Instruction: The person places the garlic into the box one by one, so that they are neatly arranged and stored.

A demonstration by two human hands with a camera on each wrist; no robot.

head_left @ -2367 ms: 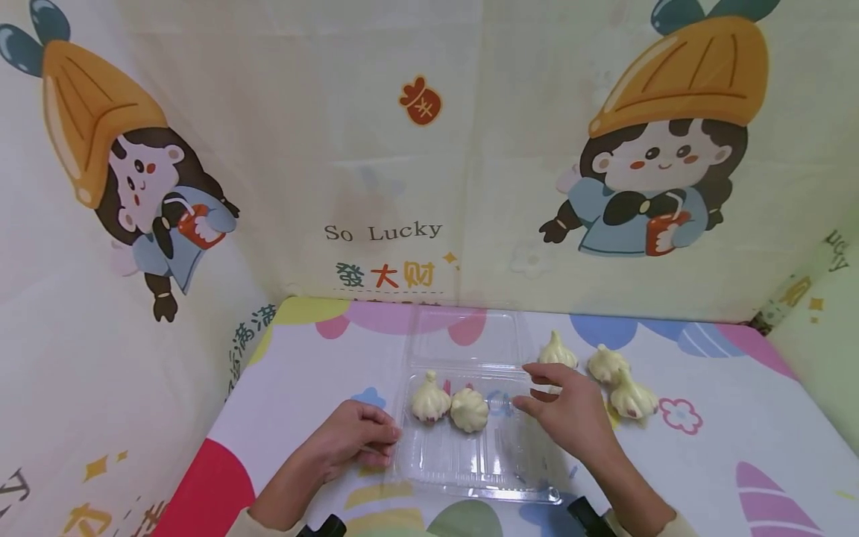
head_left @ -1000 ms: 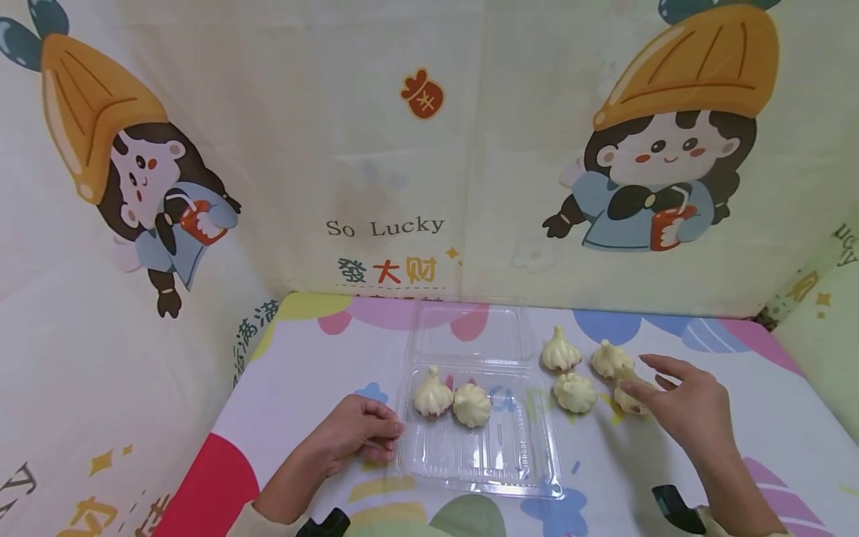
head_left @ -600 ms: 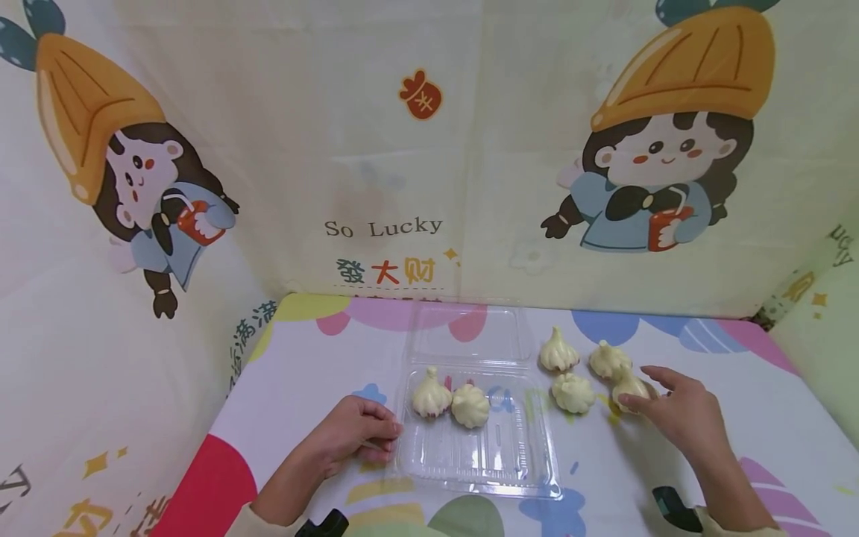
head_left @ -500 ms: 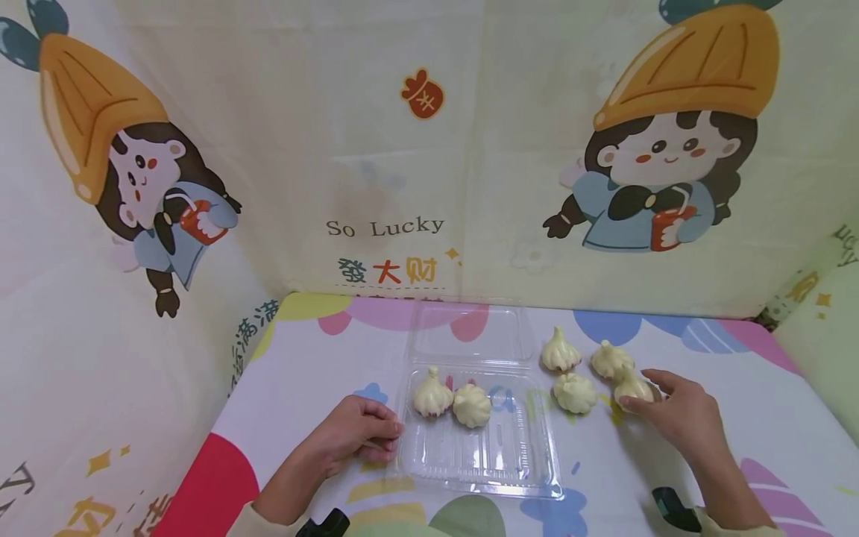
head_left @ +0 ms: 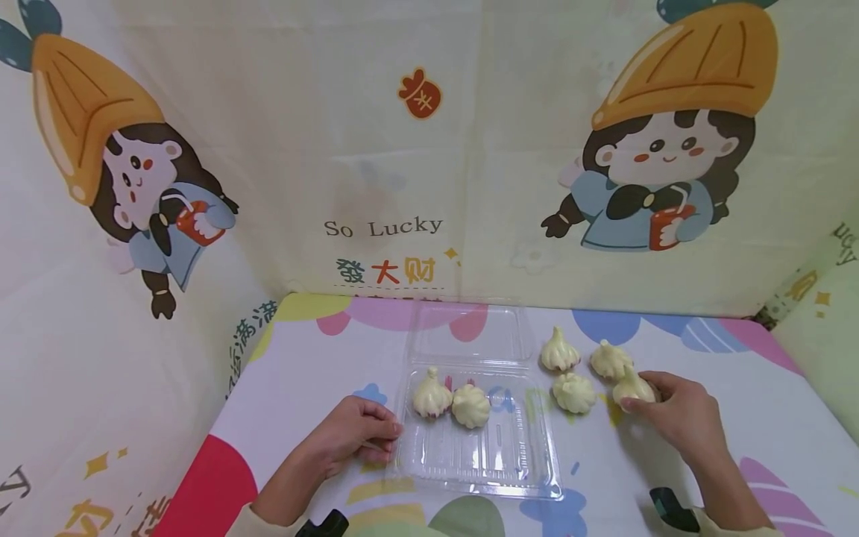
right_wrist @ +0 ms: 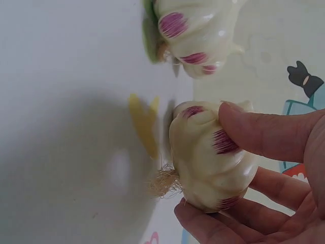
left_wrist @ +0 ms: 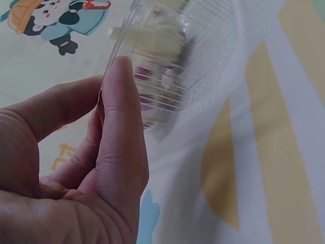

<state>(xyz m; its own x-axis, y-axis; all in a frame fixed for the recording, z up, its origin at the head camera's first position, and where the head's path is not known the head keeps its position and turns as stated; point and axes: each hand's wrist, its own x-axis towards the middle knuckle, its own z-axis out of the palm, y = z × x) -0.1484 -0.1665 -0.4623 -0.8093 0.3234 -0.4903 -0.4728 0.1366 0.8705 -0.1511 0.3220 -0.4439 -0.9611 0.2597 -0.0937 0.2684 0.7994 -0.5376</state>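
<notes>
My right hand (head_left: 681, 414) grips a garlic bulb (head_left: 633, 388) on the right part of the table, thumb on the near side and fingers behind. Seen from the right wrist, this garlic bulb (right_wrist: 213, 152) has purple streaks and a tuft of dry roots. Left of centre, my left hand (head_left: 352, 434) pinches the rim of a clear plastic box (head_left: 483, 455) between thumb and fingers; the left wrist view shows the thumb (left_wrist: 119, 132) against that rim. Inside the box, two garlic bulbs, one upright (head_left: 432, 394) and one tipped over (head_left: 471, 406), sit side by side at its back left.
Between the box and my right hand lie three more garlic bulbs: one at the back (head_left: 559, 350), one in front of it (head_left: 573, 393) and one to the right (head_left: 610, 360). The box's lid (head_left: 470, 335) lies folded back. A printed cloth wall (head_left: 496, 186) stands behind the table.
My right hand has gone from beside the box to the rightmost garlic bulb and closed its fingers on it. A garlic bulb hidden behind that hand earlier now shows. The left hand stays at the rim.
</notes>
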